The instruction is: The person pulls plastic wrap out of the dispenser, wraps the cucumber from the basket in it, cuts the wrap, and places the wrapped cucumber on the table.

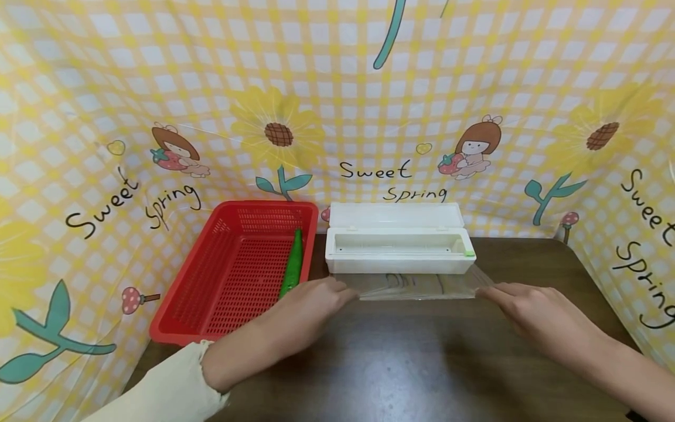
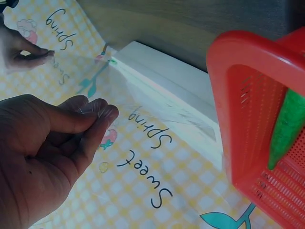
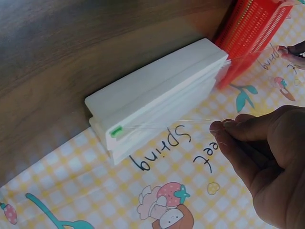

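A sheet of clear plastic wrap (image 1: 416,287) stretches out from the front of a white wrap dispenser box (image 1: 395,266). My left hand (image 1: 316,302) pinches the sheet's left corner between thumb and fingers; in the left wrist view the film (image 2: 97,109) bunches at those fingertips. At the opposite corner, my right hand (image 1: 535,305) pinches the wrap with thumb and forefinger, also visible in the right wrist view. The dispenser's lid (image 1: 395,215) stands raised at the back. A small green slider (image 1: 468,254) sits at the right end of its front edge.
Left of the dispenser stands a red perforated plastic basket (image 1: 184,272). A long green vegetable (image 1: 293,264) with a tapered tip lies inside along its right wall. Both rest on a dark wooden table (image 1: 395,363), with a yellow checked cloth (image 1: 348,105) hanging behind and at the sides.
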`<move>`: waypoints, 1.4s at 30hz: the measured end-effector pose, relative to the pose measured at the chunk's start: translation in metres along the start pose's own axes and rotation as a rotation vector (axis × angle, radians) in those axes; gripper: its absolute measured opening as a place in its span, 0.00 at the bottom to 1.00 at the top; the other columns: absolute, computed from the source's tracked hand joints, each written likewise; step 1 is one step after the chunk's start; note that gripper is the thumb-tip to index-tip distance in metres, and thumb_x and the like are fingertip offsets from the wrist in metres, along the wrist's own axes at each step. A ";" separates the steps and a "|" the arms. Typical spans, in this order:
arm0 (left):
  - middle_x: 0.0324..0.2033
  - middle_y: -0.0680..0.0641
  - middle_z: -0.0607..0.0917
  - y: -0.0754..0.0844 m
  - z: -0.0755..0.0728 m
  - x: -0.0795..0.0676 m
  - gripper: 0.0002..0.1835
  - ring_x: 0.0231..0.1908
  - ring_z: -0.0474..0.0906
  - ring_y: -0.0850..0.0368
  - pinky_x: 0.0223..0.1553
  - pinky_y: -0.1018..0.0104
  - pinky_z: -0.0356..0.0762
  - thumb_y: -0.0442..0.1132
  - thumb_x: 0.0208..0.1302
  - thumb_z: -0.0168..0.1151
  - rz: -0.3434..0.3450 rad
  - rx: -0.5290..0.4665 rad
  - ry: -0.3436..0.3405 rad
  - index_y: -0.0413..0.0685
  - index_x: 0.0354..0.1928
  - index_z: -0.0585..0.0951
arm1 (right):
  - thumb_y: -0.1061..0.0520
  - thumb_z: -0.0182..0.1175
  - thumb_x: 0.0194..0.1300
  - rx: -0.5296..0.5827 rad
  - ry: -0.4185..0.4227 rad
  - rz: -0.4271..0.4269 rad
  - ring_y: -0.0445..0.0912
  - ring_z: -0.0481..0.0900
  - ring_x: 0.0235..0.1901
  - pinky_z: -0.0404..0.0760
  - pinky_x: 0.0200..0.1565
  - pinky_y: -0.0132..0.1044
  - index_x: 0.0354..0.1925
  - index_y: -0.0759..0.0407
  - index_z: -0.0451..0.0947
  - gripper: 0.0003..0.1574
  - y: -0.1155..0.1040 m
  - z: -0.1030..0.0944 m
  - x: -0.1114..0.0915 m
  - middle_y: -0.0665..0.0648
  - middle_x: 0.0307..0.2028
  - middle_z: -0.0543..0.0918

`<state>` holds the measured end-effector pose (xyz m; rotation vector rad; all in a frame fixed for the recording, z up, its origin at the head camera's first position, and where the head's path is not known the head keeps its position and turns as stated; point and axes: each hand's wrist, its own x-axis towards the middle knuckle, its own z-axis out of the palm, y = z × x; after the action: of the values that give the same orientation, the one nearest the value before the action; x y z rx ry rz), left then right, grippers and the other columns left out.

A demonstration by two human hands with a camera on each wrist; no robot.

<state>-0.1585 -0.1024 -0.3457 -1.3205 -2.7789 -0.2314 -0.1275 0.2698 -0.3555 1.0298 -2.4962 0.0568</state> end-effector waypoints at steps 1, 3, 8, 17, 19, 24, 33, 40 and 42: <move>0.42 0.50 0.86 0.001 0.000 -0.002 0.21 0.42 0.83 0.59 0.43 0.67 0.81 0.25 0.58 0.62 0.001 0.002 0.000 0.48 0.53 0.82 | 0.44 0.16 0.74 -0.004 -0.001 -0.002 0.45 0.85 0.31 0.81 0.25 0.35 0.46 0.59 0.81 0.45 -0.001 -0.001 -0.001 0.53 0.36 0.86; 0.41 0.51 0.86 0.004 0.001 -0.005 0.21 0.41 0.82 0.59 0.42 0.67 0.81 0.24 0.56 0.62 0.008 0.010 0.000 0.47 0.52 0.82 | 0.45 0.16 0.75 -0.012 -0.003 -0.005 0.46 0.85 0.31 0.80 0.25 0.35 0.46 0.60 0.81 0.45 -0.004 -0.002 -0.003 0.53 0.36 0.86; 0.40 0.51 0.85 0.012 0.005 -0.012 0.22 0.42 0.81 0.60 0.43 0.69 0.81 0.23 0.54 0.63 0.031 0.030 -0.018 0.47 0.51 0.82 | 0.47 0.17 0.76 -0.018 0.016 -0.017 0.45 0.85 0.31 0.80 0.25 0.35 0.45 0.59 0.81 0.43 -0.012 -0.002 -0.009 0.52 0.37 0.86; 0.40 0.51 0.85 0.021 0.006 -0.021 0.22 0.40 0.81 0.60 0.42 0.70 0.81 0.25 0.54 0.65 0.053 0.070 0.000 0.47 0.52 0.81 | 0.52 0.16 0.73 -0.016 0.020 -0.024 0.45 0.85 0.31 0.78 0.22 0.32 0.45 0.59 0.81 0.43 -0.021 -0.001 -0.021 0.51 0.37 0.85; 0.40 0.51 0.85 0.022 0.008 -0.023 0.25 0.40 0.80 0.60 0.41 0.70 0.80 0.24 0.50 0.65 0.061 0.073 0.007 0.46 0.53 0.80 | 0.54 0.18 0.73 -0.012 0.016 -0.029 0.44 0.85 0.32 0.78 0.23 0.32 0.45 0.59 0.81 0.41 -0.024 0.002 -0.026 0.51 0.38 0.85; 0.41 0.51 0.85 0.025 0.021 -0.031 0.26 0.42 0.80 0.61 0.42 0.71 0.80 0.24 0.48 0.67 0.074 0.043 -0.013 0.46 0.53 0.80 | 0.70 0.54 0.50 0.039 -0.046 -0.023 0.45 0.85 0.34 0.79 0.23 0.30 0.48 0.60 0.81 0.25 -0.033 0.014 -0.038 0.52 0.40 0.85; 0.42 0.52 0.83 0.023 0.067 -0.042 0.19 0.44 0.79 0.61 0.43 0.72 0.79 0.29 0.57 0.64 0.098 0.030 -0.014 0.48 0.52 0.81 | 0.65 0.43 0.70 0.064 -0.049 -0.018 0.46 0.85 0.32 0.80 0.25 0.31 0.45 0.60 0.81 0.18 -0.041 0.048 -0.056 0.53 0.37 0.85; 0.38 0.53 0.83 0.022 0.097 -0.046 0.18 0.40 0.78 0.62 0.36 0.73 0.79 0.30 0.56 0.63 0.090 0.069 0.021 0.48 0.50 0.83 | 0.74 0.65 0.24 0.056 -0.031 -0.079 0.47 0.84 0.33 0.80 0.24 0.32 0.44 0.62 0.80 0.38 -0.047 0.079 -0.070 0.55 0.38 0.84; 0.36 0.53 0.82 0.021 0.103 -0.046 0.17 0.39 0.78 0.62 0.35 0.73 0.79 0.31 0.56 0.63 0.090 0.075 0.039 0.49 0.49 0.83 | 0.73 0.61 0.28 0.023 -0.007 -0.096 0.48 0.83 0.31 0.78 0.21 0.33 0.42 0.62 0.80 0.34 -0.049 0.089 -0.073 0.56 0.37 0.83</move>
<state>-0.1118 -0.1077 -0.4503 -1.4038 -2.6605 -0.1453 -0.0821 0.2655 -0.4719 1.1592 -2.4542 0.0537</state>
